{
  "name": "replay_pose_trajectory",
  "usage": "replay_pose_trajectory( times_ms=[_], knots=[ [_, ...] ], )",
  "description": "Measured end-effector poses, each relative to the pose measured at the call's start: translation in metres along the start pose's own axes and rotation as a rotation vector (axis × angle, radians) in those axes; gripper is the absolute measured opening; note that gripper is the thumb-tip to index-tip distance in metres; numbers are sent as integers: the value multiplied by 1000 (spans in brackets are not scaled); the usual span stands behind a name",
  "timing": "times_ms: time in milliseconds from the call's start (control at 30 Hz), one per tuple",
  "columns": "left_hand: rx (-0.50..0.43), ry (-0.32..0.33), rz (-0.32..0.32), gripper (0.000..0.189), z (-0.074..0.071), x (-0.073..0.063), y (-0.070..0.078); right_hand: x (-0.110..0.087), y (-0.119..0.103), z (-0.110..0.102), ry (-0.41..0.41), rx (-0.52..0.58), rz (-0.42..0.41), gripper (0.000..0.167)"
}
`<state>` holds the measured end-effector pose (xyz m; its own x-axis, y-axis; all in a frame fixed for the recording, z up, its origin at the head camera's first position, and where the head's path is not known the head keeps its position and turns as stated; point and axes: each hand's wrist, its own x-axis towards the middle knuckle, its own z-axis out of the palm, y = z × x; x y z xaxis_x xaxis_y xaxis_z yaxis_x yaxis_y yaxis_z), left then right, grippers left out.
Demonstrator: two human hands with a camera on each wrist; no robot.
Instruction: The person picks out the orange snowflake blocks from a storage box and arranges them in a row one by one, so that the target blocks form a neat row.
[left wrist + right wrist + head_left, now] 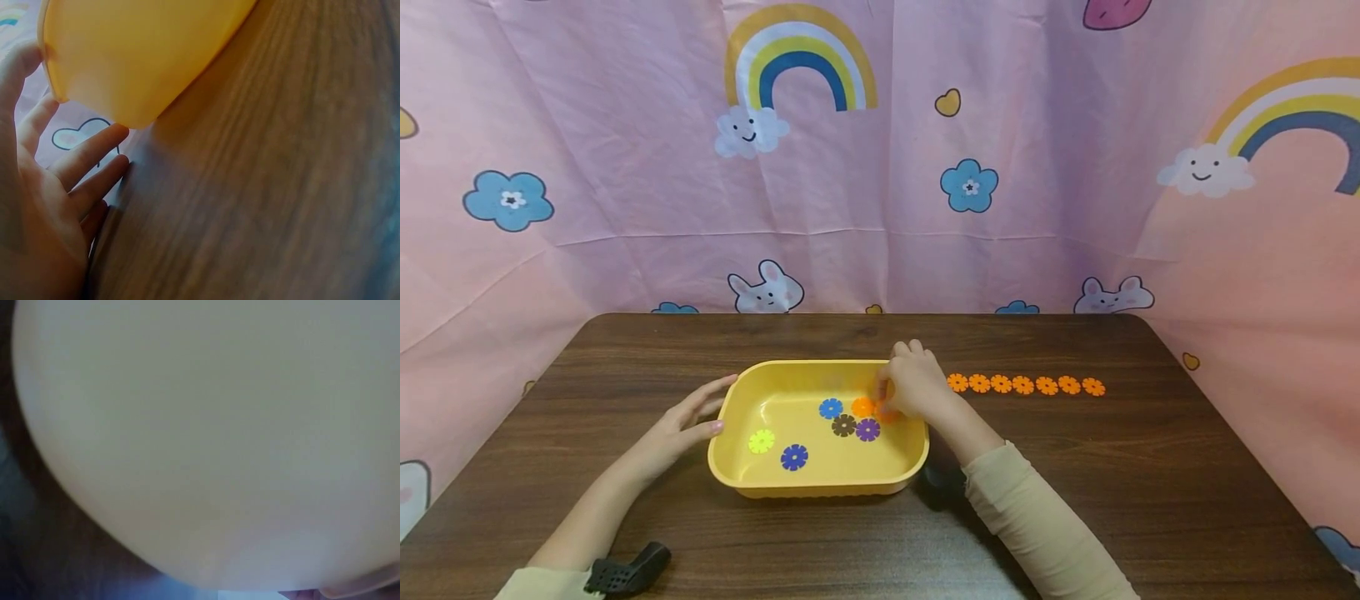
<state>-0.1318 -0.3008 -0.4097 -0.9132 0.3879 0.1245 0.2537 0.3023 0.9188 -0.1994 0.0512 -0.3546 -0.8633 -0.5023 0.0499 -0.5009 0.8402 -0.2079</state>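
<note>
A yellow plastic basin [820,482] stands on the table. My left hand [681,429] touches its left end with fingers spread and fairly straight; in the left wrist view the fingertips of this hand [53,181] meet the basin wall [144,56]. My right hand [916,382] reaches over the right rim, fingers bent down at a partly hidden orange notched disc [888,414]. Whether they pinch it cannot be made out. Beside it lie another orange disc [862,407], a brown disc [844,426], a purple disc [868,430] and a light blue disc [831,408].
Further left in the basin are a yellow disc [762,442] and a dark blue disc [794,457]. A straight row of several orange discs [1023,385] lies on the brown wooden table [1112,483], right of the basin. Behind hangs a pink patterned cloth [880,200].
</note>
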Motion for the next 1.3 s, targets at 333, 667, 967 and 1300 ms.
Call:
replay_pose_trajectory(
  times_ms=[333,667,967,1300],
  knots=[
    [-12,-11,3,58,0,0,0,0,3,-6,19,106,-7,21],
    [-14,-11,4,58,-1,0,-4,-3,10,-16,98,213,-17,17],
    [5,2,-22,58,-1,1,-5,-15,19,-28,171,342,-27,17],
    [20,0,-14,58,-2,1,-6,-37,39,-40,230,469,-41,13]
  ],
)
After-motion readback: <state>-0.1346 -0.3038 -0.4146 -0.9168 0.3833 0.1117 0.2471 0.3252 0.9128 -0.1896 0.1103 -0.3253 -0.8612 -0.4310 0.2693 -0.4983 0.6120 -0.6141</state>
